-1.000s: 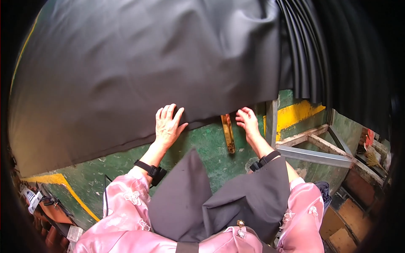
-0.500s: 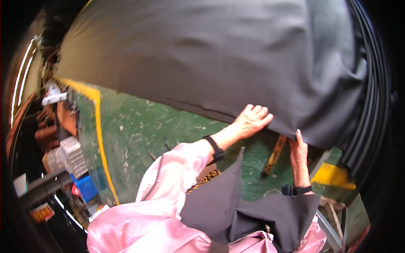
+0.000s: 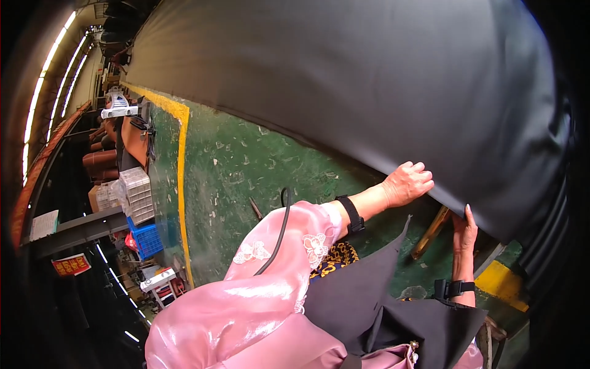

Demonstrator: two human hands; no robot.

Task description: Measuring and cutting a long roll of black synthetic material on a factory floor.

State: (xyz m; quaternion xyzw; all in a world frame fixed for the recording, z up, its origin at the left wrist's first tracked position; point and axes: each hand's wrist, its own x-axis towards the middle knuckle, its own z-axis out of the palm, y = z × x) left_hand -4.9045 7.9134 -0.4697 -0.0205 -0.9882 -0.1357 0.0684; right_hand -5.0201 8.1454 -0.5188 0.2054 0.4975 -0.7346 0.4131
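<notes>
A large black leather-like sheet spreads across the top and right, its near edge running down from upper left to lower right. My left hand is at that edge with its fingers curled closed on it. A little to the right and nearer, my right hand pinches the same edge, thumb on top and the other fingers under the sheet, partly hidden. The sheet's surface looks fairly smooth between the hands and darkens into folds at the far right.
Below the sheet a wooden leg shows over the green floor. A yellow line crosses the floor at left. Beyond it stand a blue crate, a white stacked bundle and brown rolls. A black apron covers my lap.
My left hand has gone from lying with fingers spread on the sheet to closed at its edge. My right hand keeps its pinch. The view has shifted, and the sheet's right side looks smoother.
</notes>
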